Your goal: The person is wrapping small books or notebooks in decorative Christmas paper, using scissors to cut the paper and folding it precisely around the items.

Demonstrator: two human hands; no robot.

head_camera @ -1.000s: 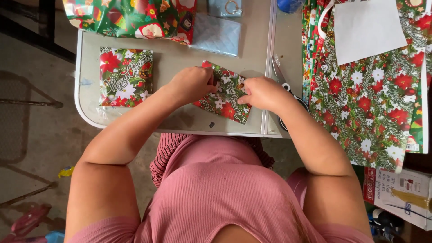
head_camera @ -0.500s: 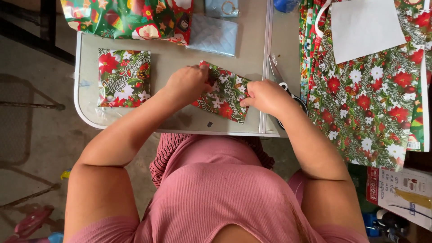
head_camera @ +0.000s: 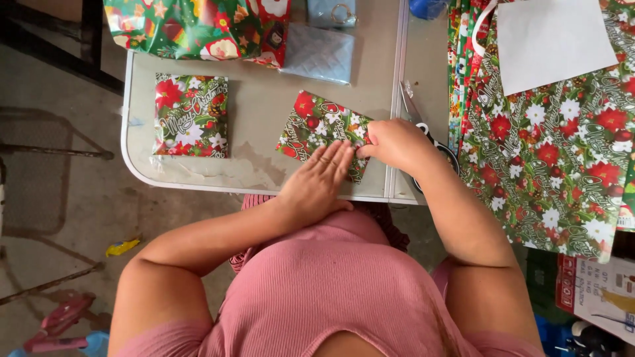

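A small flat packet wrapped in green paper with red flowers (head_camera: 317, 125) lies on the grey table (head_camera: 264, 119) near its front edge. My left hand (head_camera: 317, 182) rests flat on the packet's near edge, fingers straight and together. My right hand (head_camera: 393, 142) pinches the packet's right end with curled fingers. A second wrapped packet (head_camera: 192, 116) lies apart at the table's left.
Scissors (head_camera: 423, 129) lie just right of my right hand. A large sheet of the same flowered paper (head_camera: 549, 152) covers the right side, with a white sheet (head_camera: 552, 39) on it. A bigger wrapped parcel (head_camera: 198, 26) and a pale blue packet (head_camera: 317, 53) sit at the back.
My left hand has come off the packet's top left and now lies flat on its near edge. My right hand stays at the right end. The camera view has shifted slightly.
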